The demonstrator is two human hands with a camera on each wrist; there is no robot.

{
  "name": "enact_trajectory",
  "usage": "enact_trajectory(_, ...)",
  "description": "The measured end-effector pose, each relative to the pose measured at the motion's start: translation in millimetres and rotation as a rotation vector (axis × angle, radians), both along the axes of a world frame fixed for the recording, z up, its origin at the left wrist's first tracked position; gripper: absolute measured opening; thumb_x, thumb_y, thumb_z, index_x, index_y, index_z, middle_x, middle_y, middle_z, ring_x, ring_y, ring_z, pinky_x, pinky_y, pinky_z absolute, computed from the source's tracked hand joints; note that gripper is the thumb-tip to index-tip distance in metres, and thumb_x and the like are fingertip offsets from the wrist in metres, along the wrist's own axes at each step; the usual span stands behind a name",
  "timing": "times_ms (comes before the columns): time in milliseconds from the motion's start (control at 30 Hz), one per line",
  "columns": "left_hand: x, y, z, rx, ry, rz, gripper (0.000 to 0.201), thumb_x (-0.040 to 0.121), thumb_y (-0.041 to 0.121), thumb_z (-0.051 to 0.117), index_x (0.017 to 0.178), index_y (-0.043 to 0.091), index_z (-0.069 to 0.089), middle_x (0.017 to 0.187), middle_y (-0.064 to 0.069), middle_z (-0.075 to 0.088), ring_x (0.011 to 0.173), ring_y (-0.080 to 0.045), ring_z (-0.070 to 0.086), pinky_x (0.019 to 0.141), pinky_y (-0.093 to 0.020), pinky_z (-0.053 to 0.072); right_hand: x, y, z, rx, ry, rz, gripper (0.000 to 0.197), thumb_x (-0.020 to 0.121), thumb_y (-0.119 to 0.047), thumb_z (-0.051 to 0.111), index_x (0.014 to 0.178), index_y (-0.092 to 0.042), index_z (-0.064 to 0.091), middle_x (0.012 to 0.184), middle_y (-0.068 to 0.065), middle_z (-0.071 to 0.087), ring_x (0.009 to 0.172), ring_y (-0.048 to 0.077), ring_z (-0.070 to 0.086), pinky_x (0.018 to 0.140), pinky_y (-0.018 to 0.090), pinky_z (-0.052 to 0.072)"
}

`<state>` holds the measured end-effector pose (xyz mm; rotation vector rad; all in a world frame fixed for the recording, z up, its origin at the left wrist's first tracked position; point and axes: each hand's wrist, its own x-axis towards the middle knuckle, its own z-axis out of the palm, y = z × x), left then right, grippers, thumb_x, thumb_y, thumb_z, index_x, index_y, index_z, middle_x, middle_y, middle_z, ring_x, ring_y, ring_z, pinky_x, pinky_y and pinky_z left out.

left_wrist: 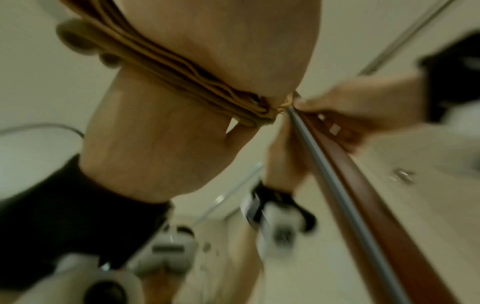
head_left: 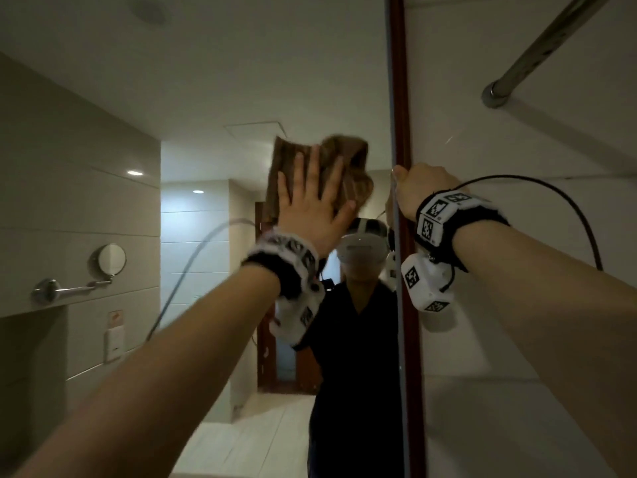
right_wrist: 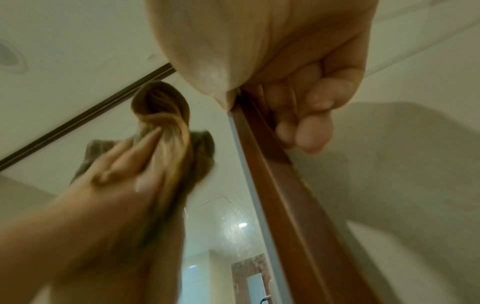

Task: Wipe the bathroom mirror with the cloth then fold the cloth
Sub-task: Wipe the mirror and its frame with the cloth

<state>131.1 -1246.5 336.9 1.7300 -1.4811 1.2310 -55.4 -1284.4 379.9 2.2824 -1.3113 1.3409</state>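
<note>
The left hand (head_left: 312, 205) lies flat with its fingers (head_left: 299, 174) spread and straight, pressing the cloth (head_left: 348, 167) against the mirror (head_left: 206, 98); the cloth is brown and bunched in folds, high on the glass near the mirror's right side, and it sticks out above and to the right of the fingers; in the left wrist view the folded layers of the cloth (left_wrist: 182, 67) sit squeezed between the palm and its reflection. The right hand (head_left: 418, 188) holds the mirror's frame (head_left: 401, 98), a reddish-brown wooden strip running up the right edge of the glass; its thumb lies on the glass side and, in the right wrist view, its fingers (right_wrist: 309, 131) curl round the outer side of the frame (right_wrist: 285, 195) against the wall (head_left: 517, 339). Both wrists carry black bands with white marked camera blocks; the mirror reflects a person in a dark top wearing a white headset; a metal rail (head_left: 537, 46) meets the wall at the upper right, and a small round mirror (head_left: 110, 258) on a metal arm is mounted at the left.
</note>
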Motion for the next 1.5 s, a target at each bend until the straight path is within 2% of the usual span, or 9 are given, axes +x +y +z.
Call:
enact_trajectory(167,-8,4,-125,0.178,-0.278,-0.047,0.071,0.096,0.061,0.03,0.155,0.034,0.002,0.163,-0.005,-0.009,0.149,-0.028,-0.013,0.117,-0.059,-0.002,2,0,0,0.025,-0.048,-0.009,0.052,0.103,-0.039,0.027,0.066,-0.008,0.046,0.095,0.017,0.063,0.054,0.018,0.04,0.055,0.027,0.031)
enact_trajectory(267,3,3,-76,0.131,-0.323,-0.021,0.069,0.094,0.063,0.03,0.155,0.037,0.008,0.164,-0.002,0.0,0.151,-0.027,-0.003,0.118,-0.057,0.002,0,3,1,0.013,0.009,-0.018,0.045,0.103,-0.033,0.028,0.076,-0.006,0.051,0.103,0.019,0.063,0.071,0.027,0.054,0.063,0.029,0.04)
enact_trajectory(433,18,3,42,-0.026,0.037,0.016,0.073,0.093,0.066,0.021,0.15,0.04,-0.017,0.16,0.0,-0.024,0.147,-0.026,-0.022,0.116,-0.055,-0.013,0,1,0,-0.009,0.025,0.003,0.04,0.103,-0.029,0.03,0.089,-0.004,0.059,0.108,0.018,0.064,0.085,0.029,0.059,0.063,0.026,0.039)
enact_trajectory(733,-14,-2,-78,0.134,-0.374,-0.038,0.071,0.094,0.062,0.031,0.155,0.033,0.011,0.164,-0.005,0.001,0.15,-0.029,-0.002,0.118,-0.058,0.004,5,-3,2,0.045,-0.078,-0.01,0.05,0.102,-0.039,0.03,0.086,-0.003,0.061,0.102,0.019,0.066,0.068,0.022,0.047,0.064,0.029,0.035)
enact_trajectory(900,-10,-2,9,0.077,-0.231,0.002,0.07,0.094,0.065,0.021,0.154,0.037,-0.002,0.163,0.0,-0.013,0.149,-0.025,-0.013,0.119,-0.055,-0.005,1,-1,1,0.058,-0.086,-0.006,0.048,0.102,-0.042,0.025,0.074,-0.01,0.049,0.087,0.013,0.058,0.07,0.025,0.052,0.066,0.03,0.04)
enact_trajectory(1033,-14,-8,66,-0.025,0.034,0.006,0.072,0.094,0.066,0.017,0.152,0.037,-0.015,0.159,-0.001,-0.027,0.147,-0.025,-0.023,0.116,-0.052,-0.015,2,1,3,0.089,-0.078,0.043,0.051,0.103,-0.041,0.027,0.088,-0.005,0.06,0.103,0.018,0.065,0.082,0.027,0.058,0.07,0.029,0.041)
enact_trajectory(1267,-15,-4,-10,0.049,-0.22,-0.014,0.07,0.095,0.065,0.02,0.154,0.036,-0.003,0.163,-0.002,-0.015,0.149,-0.025,-0.016,0.118,-0.056,-0.006,-2,1,2,0.069,-0.043,0.024,0.044,0.101,-0.033,0.03,0.069,-0.01,0.049,0.1,0.018,0.065,0.069,0.025,0.052,0.066,0.03,0.041)
enact_trajectory(1400,31,16,3,0.024,-0.153,0.002,0.068,0.095,0.065,0.023,0.153,0.042,-0.004,0.163,0.004,-0.014,0.149,-0.019,-0.016,0.119,-0.053,-0.007,-2,4,3,0.041,0.065,-0.007,0.036,0.103,-0.025,0.028,0.097,-0.006,0.059,0.104,0.015,0.062,0.079,0.028,0.057,0.064,0.027,0.037)
enact_trajectory(1500,67,33,33,-0.04,0.064,0.047,0.07,0.094,0.066,0.018,0.151,0.04,-0.012,0.161,0.003,-0.02,0.148,-0.022,-0.019,0.118,-0.053,-0.009,3,0,4,0.035,0.085,-0.072,0.037,0.101,-0.027,0.025,0.12,-0.012,0.053,0.074,0.004,0.044,0.059,0.018,0.042,0.051,0.025,0.031)
